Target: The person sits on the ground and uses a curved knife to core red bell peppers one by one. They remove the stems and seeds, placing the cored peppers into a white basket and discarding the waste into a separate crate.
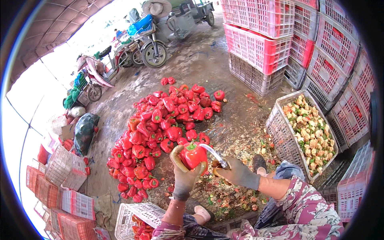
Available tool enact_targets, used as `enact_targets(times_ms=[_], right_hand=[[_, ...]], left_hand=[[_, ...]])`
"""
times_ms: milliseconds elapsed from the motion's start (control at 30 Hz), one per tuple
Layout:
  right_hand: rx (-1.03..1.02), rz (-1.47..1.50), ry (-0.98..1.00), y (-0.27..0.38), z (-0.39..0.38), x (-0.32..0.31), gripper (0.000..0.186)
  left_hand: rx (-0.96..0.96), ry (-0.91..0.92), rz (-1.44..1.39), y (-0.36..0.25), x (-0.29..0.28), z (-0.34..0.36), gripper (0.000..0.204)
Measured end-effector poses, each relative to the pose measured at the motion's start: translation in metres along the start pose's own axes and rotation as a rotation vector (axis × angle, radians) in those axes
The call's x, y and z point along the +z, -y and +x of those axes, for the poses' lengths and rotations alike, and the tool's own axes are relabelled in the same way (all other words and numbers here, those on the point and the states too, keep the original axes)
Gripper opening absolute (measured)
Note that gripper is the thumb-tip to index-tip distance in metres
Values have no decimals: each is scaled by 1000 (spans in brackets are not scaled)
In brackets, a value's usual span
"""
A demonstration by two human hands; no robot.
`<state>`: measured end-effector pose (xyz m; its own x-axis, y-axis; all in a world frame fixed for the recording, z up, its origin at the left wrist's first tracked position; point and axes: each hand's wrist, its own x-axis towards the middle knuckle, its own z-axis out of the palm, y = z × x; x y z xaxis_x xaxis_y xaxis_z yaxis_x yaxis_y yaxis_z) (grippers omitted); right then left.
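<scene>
My gloved left hand [183, 176] is closed around a red bell pepper [193, 157], its green stem facing up. In my gloved right hand [240, 174] is a curved metal coring knife [213, 151]; the blade arcs over to the pepper's top near the stem. Whether the tip has entered the flesh I cannot tell. Beyond my hands lies a large pile of red bell peppers [168, 110] on the ground. By my left forearm stands a white crate [150, 214] with red pepper pieces inside.
At right, a plastic crate [279, 130] is full of pale pepper cores [310, 132]. Tall stacks of red and white crates [258, 48] rise behind it. Seeds and scraps [232, 200] litter the floor by my feet. More crates [76, 204] stand left; motorbikes [154, 54] are parked beyond.
</scene>
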<state>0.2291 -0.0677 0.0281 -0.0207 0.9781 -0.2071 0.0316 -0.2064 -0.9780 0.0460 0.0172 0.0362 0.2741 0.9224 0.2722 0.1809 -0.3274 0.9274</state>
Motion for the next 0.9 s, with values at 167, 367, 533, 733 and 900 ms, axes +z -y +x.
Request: enact_targets(times_ms=[167,367,533,733,900], right_hand=[[-156,-129,-114,-19,-6,-7,27],[-171,-256,-180,-26,-2,-9,25],[-240,-391,-178,-36,5,-7,36],[-190,-353,-185,-22,-1,1,26],[-368,-533,-255,-31,0,7,27]], left_hand=[[126,-81,149,2,26,-7,82],[169,-141,84,15,35,2,79],[132,-179,-19,6,35,1,77],[285,-210,327,1,23,-4,74],[45,-224,-199,-13,29,-4,63]])
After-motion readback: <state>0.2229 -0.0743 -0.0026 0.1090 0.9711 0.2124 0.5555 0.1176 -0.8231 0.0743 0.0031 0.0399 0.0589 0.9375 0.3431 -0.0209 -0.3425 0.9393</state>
